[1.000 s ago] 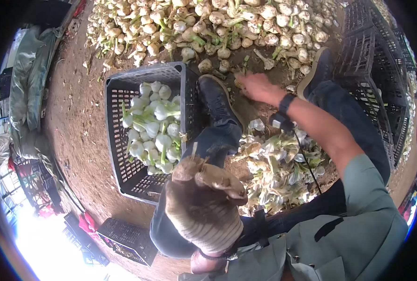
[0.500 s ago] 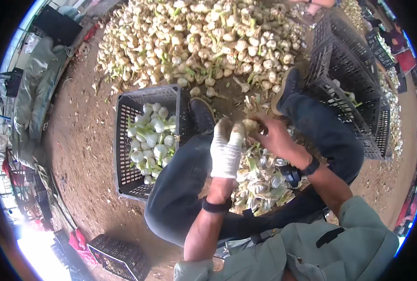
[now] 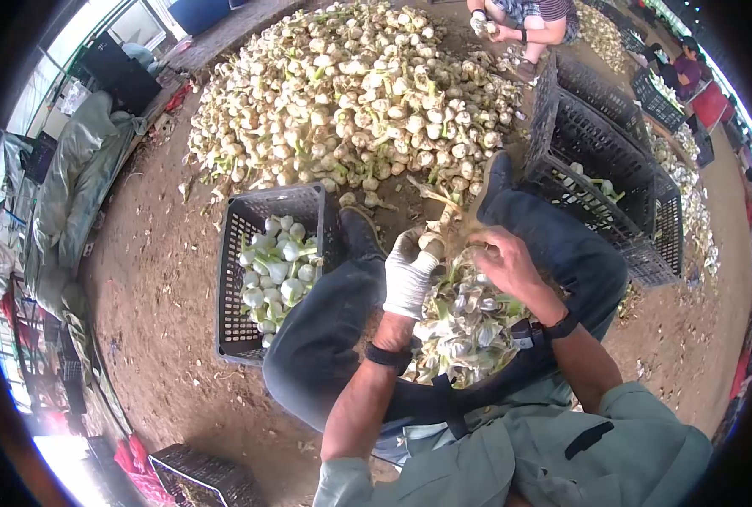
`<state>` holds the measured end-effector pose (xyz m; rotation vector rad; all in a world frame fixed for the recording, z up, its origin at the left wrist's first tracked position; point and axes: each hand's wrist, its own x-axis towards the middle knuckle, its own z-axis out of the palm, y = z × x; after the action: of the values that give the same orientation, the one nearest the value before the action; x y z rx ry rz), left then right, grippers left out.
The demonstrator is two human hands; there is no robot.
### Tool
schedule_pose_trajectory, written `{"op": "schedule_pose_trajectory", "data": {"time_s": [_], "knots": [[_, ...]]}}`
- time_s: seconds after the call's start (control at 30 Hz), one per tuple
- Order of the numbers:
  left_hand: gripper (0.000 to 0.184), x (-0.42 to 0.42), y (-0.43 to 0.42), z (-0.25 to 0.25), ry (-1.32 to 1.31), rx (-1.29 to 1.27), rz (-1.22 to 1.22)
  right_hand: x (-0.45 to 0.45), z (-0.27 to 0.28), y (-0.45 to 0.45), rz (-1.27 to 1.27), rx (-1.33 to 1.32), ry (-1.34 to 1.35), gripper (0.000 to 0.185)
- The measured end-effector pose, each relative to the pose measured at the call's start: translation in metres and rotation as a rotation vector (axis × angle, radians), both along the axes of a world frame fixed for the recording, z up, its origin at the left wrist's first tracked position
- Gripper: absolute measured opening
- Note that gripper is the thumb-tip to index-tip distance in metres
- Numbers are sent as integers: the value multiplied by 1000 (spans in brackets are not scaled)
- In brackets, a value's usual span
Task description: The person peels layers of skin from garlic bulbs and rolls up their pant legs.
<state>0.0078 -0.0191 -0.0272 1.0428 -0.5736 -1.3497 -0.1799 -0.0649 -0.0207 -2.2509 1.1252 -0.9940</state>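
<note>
One garlic bulb (image 3: 432, 240) fills my left fingers (image 3: 402, 246), likely light, firm, best held mid-body. My right fingers (image 3: 496, 243) curl, grip unclear.

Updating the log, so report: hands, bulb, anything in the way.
Left hand, gloved, holding garlic bulb. Right hand bare, close beside it, contact unclear. Peelings heaped below; nothing seen blocking either hand.

Brown dirt floor (image 3: 160, 313), grey-green sheeting (image 3: 80, 160) along the left, white glare (image 3: 63, 473) at lower left

Glare (image 3: 65, 466) whitens the lower left — edges curve (fisheye-like).
</note>
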Motion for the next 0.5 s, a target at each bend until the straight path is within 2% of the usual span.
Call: {"op": "schedule_pose_trajectory", "data": {"time_s": [0.07,0.13,0.17,0.2,0.23,0.3,0.37,0.5], "knots": [[37,-5,0,-2,20,-47,-19,3,4,0,-20,-109,53,17],[39,-15,0,2,-97,-145,-9,13,21,2,-112,531,-210,20],[40,-17,2,5,-120,-99,-40,18,31,3,-112,530,-209,20],[41,-18,3,3,-288,-118,-70,23,41,4,-120,626,-248,20],[41,-19,4,1,-349,-144,-46,26,46,4,-128,725,-286,22],[41,-18,6,3,-409,-162,-23,31,45,3,-134,739,-306,21],[42,-17,9,13,-804,-232,57,33,41,1,-141,754,-325,20],[42,-18,8,17,-970,-285,147,36,27,-4,-52,805,-444,20]]}}
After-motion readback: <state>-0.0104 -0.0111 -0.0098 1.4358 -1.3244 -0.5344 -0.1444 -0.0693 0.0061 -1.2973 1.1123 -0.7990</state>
